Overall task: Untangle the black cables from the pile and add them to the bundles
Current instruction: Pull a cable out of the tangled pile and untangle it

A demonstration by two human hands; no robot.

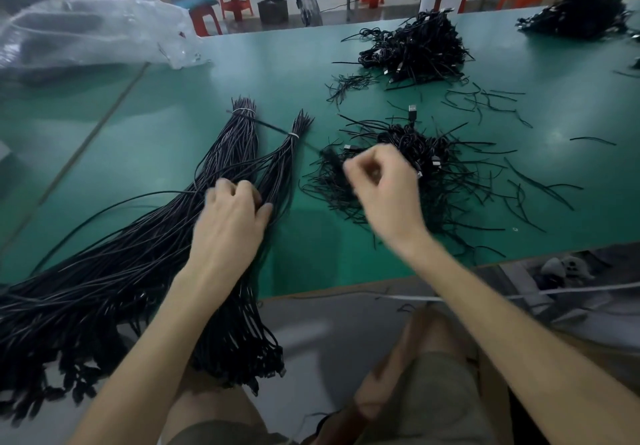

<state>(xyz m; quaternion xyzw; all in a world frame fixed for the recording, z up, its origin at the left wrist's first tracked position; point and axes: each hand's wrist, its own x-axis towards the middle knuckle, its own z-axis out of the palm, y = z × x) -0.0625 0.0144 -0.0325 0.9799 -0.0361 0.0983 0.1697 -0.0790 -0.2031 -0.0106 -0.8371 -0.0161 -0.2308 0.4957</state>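
Right now, by my reading, you are working the sorting step: one cable is being singled out of the tangle and is not yet lying with the rest.

Far beyond your left hand (pixel 232 216), a crumpled plastic bag (pixel 86 28) is sitting on the green surface (pixel 166 105). Under that hand the bundles (pixel 221 164) are fanning back from their white ties (pixel 244 110), ahead of your fingers, to the near edge, where the ends are hanging over. Your left hand is lying on them with the fingers curling down into the strands and the thumb splayed, gripping them in place as far as I can judge.

Just to its right, your right hand (pixel 381 184) is hovering with its fingers bunched, pinching what looks like a single black cable (pixel 334 162) that is trailing away towards the ties. Directly behind and beneath that hand the pile (pixel 426 153) is sprawling, with short loose strands (pixel 540 184) lying scattered further right. A second heap (pixel 415 46) is sitting well beyond.

The next move, I think, is calling for drawing the cable free, straightening it, and laying it along the bundles under your left hand, ends matching.

Blur is smearing both hands, so the exact pinch is hard to read. Your left fingertips are hiding among the strands, and the bundles are running out of view at the near left.
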